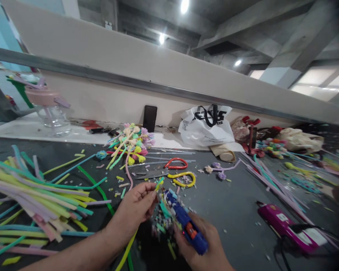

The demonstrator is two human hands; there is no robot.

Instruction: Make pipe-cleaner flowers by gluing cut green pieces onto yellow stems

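Between its thumb and fingers, my left hand (pixel 139 203) pinches a yellow chenille stem (pixel 129 246), whose lower length hangs down past my wrist. A small green piece shows at the pinched tip. My right hand (pixel 207 241) is wrapped round a blue hot glue gun (pixel 183 214), its nozzle close to that tip; whether they touch I cannot tell. Short colourful clippings (pixel 161 222) lie under the two hands. Just beyond them rest scissors (pixel 154 173) with one red and one yellow handle loop.
Many chenille stems (pixel 39 195) are piled at left. A bunch of chenille flowers (pixel 132 143) lies beyond my hands, near an upright phone (pixel 150 118) and a white bag (pixel 206 130). A magenta corded tool (pixel 289 226) is at right. At left stands a clear jug (pixel 53 118).
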